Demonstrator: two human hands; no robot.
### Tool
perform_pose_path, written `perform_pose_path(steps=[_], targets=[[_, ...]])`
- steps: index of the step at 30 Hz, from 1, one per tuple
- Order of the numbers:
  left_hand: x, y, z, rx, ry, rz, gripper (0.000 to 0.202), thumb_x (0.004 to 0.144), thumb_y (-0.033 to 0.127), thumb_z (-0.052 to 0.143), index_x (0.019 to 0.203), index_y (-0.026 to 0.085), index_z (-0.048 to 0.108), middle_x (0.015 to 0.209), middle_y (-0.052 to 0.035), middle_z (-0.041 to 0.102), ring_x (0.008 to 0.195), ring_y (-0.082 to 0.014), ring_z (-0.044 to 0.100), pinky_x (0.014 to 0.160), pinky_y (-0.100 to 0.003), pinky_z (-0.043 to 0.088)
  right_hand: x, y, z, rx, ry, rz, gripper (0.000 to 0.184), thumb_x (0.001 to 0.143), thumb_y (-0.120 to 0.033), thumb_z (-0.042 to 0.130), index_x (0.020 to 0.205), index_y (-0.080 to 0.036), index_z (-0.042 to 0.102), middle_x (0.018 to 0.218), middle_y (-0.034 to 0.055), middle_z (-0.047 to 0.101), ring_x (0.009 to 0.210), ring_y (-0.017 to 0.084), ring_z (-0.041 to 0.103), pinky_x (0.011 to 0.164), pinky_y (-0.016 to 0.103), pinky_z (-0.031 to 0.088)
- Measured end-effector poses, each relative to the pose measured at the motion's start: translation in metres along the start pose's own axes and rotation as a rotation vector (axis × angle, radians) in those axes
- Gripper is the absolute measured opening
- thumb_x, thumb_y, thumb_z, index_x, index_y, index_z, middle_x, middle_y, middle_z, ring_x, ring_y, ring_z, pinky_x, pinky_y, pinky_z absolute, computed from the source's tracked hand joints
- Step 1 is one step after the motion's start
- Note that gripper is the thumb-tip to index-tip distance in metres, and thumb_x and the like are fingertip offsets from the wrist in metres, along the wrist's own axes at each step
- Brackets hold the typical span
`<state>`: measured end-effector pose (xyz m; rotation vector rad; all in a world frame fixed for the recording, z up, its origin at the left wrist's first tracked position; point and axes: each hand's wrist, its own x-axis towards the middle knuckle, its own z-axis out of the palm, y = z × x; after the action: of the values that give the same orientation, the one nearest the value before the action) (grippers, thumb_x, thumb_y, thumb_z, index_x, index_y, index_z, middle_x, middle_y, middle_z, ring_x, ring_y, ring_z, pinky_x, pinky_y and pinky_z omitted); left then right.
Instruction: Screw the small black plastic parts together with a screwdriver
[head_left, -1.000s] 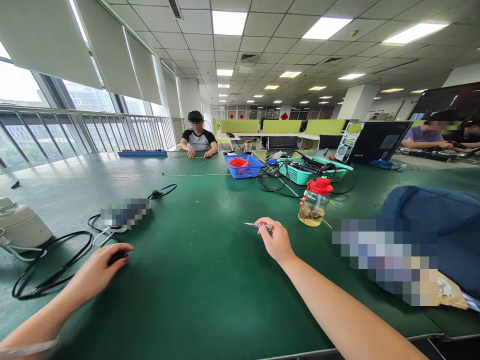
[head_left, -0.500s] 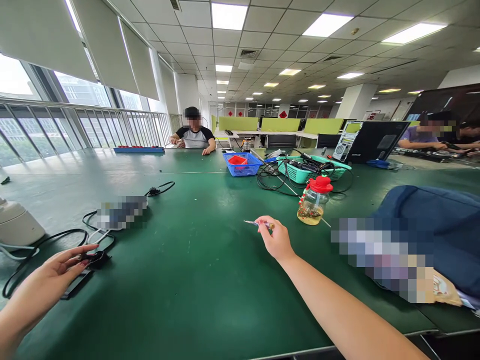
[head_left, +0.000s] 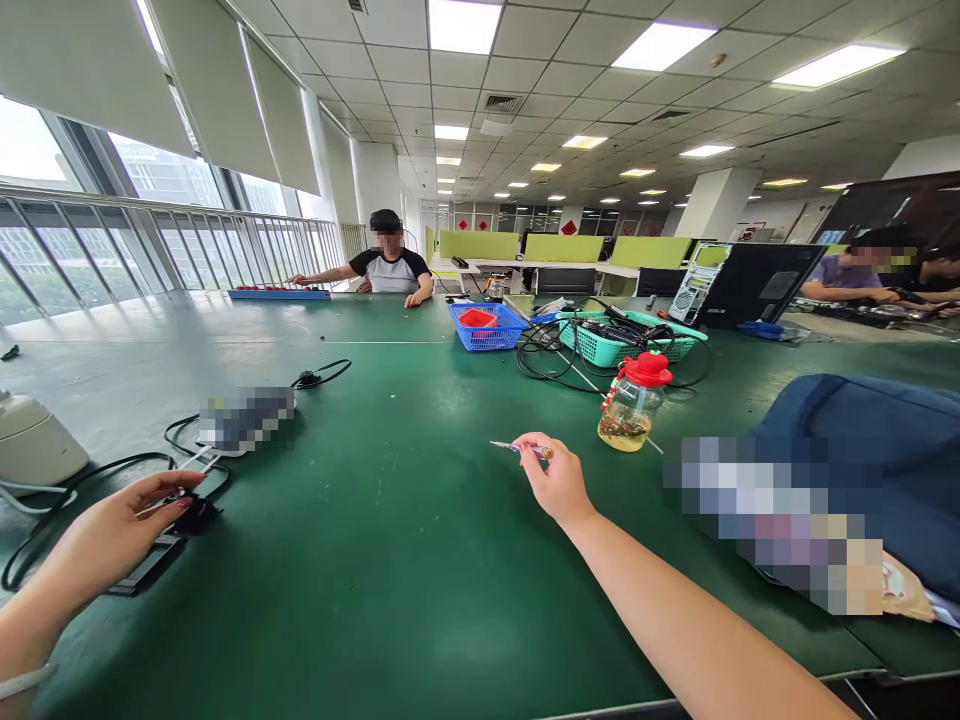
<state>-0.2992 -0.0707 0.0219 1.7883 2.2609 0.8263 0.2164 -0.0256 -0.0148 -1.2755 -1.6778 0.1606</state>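
My right hand (head_left: pixel 556 483) is stretched over the green table (head_left: pixel 420 520) and pinches a thin screwdriver (head_left: pixel 517 448) that points left. At the left, my left hand (head_left: pixel 120 530) has its fingertips on a small black plug (head_left: pixel 196 514), which sits at the end of a flat black device (head_left: pixel 142 567). Black cables (head_left: pixel 82 480) loop beside that hand.
A white appliance (head_left: pixel 30 440) sits at the far left. A glass jar with a red lid (head_left: pixel 634 402) stands right of my right hand, a blue bag (head_left: pixel 862 450) beyond it. Blue (head_left: pixel 487 328) and teal (head_left: pixel 622 345) baskets with cables lie further back. Other people sit across and at the right.
My left hand moved left from the bare table to the black plug and now holds it. The right hand with the screwdriver has stayed nearly still.
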Motion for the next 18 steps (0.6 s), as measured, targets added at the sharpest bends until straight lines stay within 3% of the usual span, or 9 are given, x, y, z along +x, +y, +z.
perform_pose_path(steps=[4, 8, 15, 18], targets=[[0.000, 0.004, 0.001, -0.109, -0.095, -0.012, 0.061, 0.058, 0.061, 0.060, 0.105, 0.023, 0.066, 0.110, -0.0029, 0.074, 0.102, -0.0242, 0.067, 0.090, -0.031, 0.051, 0.000, 0.000, 0.000, 0.001, -0.007, 0.002, 0.029, 0.090, -0.036, 0.042, 0.086, -0.021, 0.067, 0.067, 0.0023, 0.065, 0.067, 0.018, 0.058, 0.062, 0.026, 0.043], [-0.005, 0.011, -0.001, -0.003, -0.132, -0.059, 0.055, 0.063, 0.048, 0.052, 0.111, 0.024, 0.065, 0.108, 0.0008, 0.074, 0.099, -0.0217, 0.068, 0.086, -0.027, 0.050, 0.000, 0.000, 0.000, 0.001, -0.017, 0.011, 0.029, 0.090, -0.036, 0.042, 0.086, -0.021, 0.067, 0.066, 0.0022, 0.065, 0.066, 0.018, 0.058, 0.063, 0.026, 0.043], [-0.008, 0.008, 0.001, 0.255, -0.209, 0.002, 0.049, 0.073, 0.050, 0.047, 0.114, 0.033, 0.067, 0.104, 0.0050, 0.076, 0.093, -0.0242, 0.070, 0.078, -0.028, 0.051, 0.000, 0.002, 0.000, 0.015, -0.021, 0.016, 0.028, 0.089, -0.036, 0.043, 0.087, -0.021, 0.067, 0.066, 0.0021, 0.065, 0.066, 0.018, 0.058, 0.060, 0.026, 0.043], [-0.018, -0.002, 0.010, 0.239, -0.124, 0.088, 0.053, 0.071, 0.056, 0.053, 0.119, 0.036, 0.064, 0.116, 0.0060, 0.071, 0.101, -0.0244, 0.068, 0.078, -0.027, 0.052, 0.000, 0.001, 0.000, 0.023, -0.022, 0.016, 0.029, 0.089, -0.036, 0.042, 0.087, -0.021, 0.067, 0.067, 0.0025, 0.065, 0.066, 0.018, 0.058, 0.059, 0.026, 0.043]])
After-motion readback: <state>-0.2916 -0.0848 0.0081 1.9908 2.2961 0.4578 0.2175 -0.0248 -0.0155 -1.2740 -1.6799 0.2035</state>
